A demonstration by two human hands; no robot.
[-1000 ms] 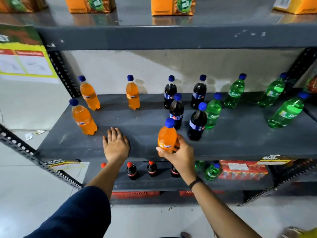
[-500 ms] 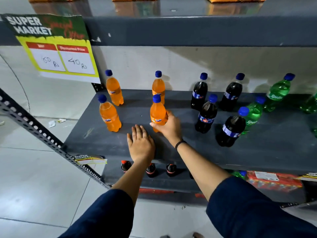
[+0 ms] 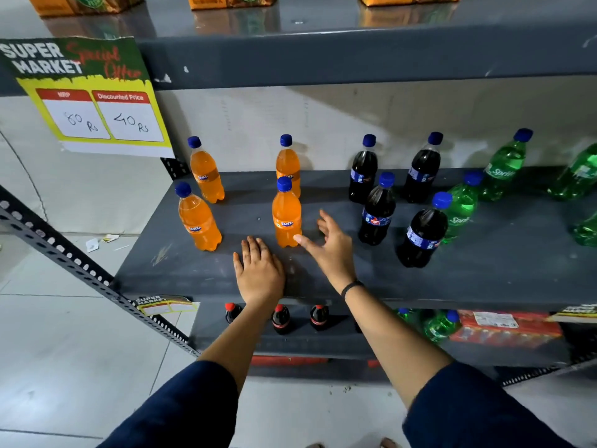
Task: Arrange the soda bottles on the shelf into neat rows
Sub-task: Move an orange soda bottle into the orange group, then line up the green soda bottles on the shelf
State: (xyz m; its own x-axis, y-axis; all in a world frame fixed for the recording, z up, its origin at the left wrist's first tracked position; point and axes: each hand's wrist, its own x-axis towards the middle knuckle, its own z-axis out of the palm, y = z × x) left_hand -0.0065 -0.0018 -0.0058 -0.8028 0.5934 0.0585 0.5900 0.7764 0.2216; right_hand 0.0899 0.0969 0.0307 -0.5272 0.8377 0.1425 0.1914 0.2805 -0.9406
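Observation:
On the grey middle shelf [image 3: 200,273] stand several orange Fanta bottles in two rows at the left. The front right orange bottle [image 3: 286,215] stands upright in line behind my hands. My right hand [image 3: 329,247] hovers just right of it, fingers spread, thumb near its base, holding nothing. My left hand [image 3: 258,273] lies flat, palm down, on the shelf in front of that bottle. Several dark cola bottles [image 3: 377,210] stand unevenly in the middle. Green Sprite bottles [image 3: 462,205] stand scattered at the right.
A price sign [image 3: 87,95] hangs from the upper shelf's edge at the left. Orange cartons [image 3: 231,0] sit on the top shelf. The lower shelf holds small red-capped cola bottles [image 3: 281,320], green bottles and a red pack [image 3: 504,328]. A perforated steel post [image 3: 80,270] slants at the left.
My right hand carried an orange bottle from the shelf's front to the spot before the back orange bottle, set it down and let go. My left hand stayed flat on the shelf.

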